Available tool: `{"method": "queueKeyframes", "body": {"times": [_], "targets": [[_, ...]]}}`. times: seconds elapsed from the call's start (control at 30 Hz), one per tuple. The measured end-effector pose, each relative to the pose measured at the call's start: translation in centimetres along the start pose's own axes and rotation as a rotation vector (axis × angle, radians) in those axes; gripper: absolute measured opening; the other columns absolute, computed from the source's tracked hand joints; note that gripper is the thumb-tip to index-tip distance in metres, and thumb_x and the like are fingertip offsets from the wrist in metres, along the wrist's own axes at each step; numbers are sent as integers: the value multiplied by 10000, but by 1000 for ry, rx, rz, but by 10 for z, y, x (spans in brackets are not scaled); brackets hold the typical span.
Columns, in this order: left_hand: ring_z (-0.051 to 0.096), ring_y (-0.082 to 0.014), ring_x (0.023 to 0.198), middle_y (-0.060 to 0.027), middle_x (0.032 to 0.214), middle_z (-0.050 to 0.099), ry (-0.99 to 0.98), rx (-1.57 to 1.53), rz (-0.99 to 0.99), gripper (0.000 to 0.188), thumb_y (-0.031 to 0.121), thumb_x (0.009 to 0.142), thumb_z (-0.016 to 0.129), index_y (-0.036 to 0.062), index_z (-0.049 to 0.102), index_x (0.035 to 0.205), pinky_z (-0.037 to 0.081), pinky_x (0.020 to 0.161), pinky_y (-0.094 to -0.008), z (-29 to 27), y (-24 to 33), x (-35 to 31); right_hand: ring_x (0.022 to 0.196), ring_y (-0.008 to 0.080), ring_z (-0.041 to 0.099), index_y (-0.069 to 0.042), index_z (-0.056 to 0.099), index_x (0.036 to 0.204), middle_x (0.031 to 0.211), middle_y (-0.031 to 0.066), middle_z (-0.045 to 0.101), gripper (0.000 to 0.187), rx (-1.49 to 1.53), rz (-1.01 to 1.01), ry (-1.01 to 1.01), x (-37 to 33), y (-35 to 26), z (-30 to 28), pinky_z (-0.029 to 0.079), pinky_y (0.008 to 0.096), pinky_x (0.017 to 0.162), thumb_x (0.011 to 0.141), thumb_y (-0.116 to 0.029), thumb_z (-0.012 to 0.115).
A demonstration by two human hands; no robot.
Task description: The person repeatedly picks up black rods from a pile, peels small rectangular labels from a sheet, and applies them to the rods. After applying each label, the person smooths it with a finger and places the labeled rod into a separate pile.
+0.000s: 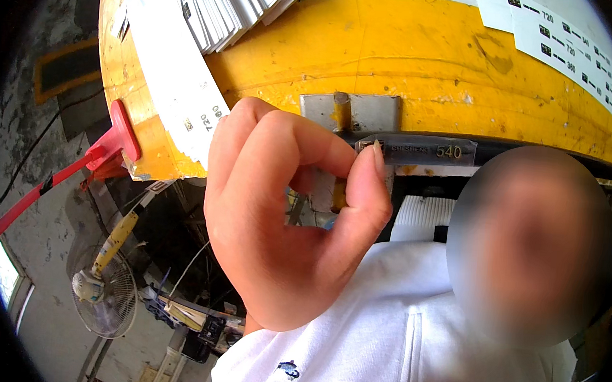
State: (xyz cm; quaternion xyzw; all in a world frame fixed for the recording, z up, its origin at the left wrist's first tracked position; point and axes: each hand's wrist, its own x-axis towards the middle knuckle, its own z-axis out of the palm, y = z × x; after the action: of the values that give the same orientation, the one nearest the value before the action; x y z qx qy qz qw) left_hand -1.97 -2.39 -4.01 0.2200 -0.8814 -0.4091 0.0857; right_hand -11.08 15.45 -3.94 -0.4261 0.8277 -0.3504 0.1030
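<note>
A black tube or bar (pixel 409 138) runs along the near edge of the yellow table. On it sits a narrow, clear strip label (pixel 422 150) with gold print. My left hand (pixel 283 211) is closed, its thumb and forefinger pinching the strip's left end against the tube; the other fingers curl inward. Over the tube's right part lies a blurred, skin-coloured oval (pixel 533 246), apparently at my right hand, whose fingers cannot be made out. Just behind the pinch stands a short brass-coloured post (pixel 342 111) on a grey metal plate (pixel 382 111).
Printed white sheets (pixel 178 90) and a fanned stack of white paper (pixel 226 8) cover the yellow tabletop's (pixel 373 46) left side. Another label sheet (pixel 568 49) lies far right. Off the left edge are a red-handled tool (pixel 114 138) and a fan (pixel 104 290).
</note>
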Motion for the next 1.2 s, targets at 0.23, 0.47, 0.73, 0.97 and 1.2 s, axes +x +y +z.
{"method": "queueKeyframes", "body": {"times": [0.23,0.47,0.73,0.97,1.2], "targets": [[343,-76,690,27,725,441,-24,27,4,212,24,839,718,27,517,772,263,634,-223,4,5,5,433,122,456,44,581,1358,588,-5,534,702,-300,-59,-16,-15,-13,39,343,287,438,659,53,648],[355,-83,695,19,724,450,19,23,21,236,37,845,733,30,512,760,277,649,-225,4,2,2,481,185,576,115,479,1399,882,153,705,746,-378,43,-208,-30,-6,4,443,310,483,674,108,654],[408,-60,720,16,765,524,186,-62,-30,193,119,919,705,1,576,838,304,667,-211,2,-6,-7,506,181,608,143,429,1416,1080,257,708,729,-356,31,-167,-29,-8,9,457,279,484,719,103,640],[490,-58,770,3,835,617,132,-104,-107,146,109,943,699,-26,646,959,365,720,-193,-3,-14,-7,472,162,564,137,428,1423,1009,233,717,764,-333,-15,-134,-27,-5,18,422,263,460,688,154,637],[470,-67,752,4,804,585,67,-78,-87,134,75,938,694,-25,620,888,352,709,-196,-6,-17,-8,411,154,468,41,518,1415,564,43,513,779,-375,-19,-129,-15,-14,28,383,301,439,650,130,630]]}}
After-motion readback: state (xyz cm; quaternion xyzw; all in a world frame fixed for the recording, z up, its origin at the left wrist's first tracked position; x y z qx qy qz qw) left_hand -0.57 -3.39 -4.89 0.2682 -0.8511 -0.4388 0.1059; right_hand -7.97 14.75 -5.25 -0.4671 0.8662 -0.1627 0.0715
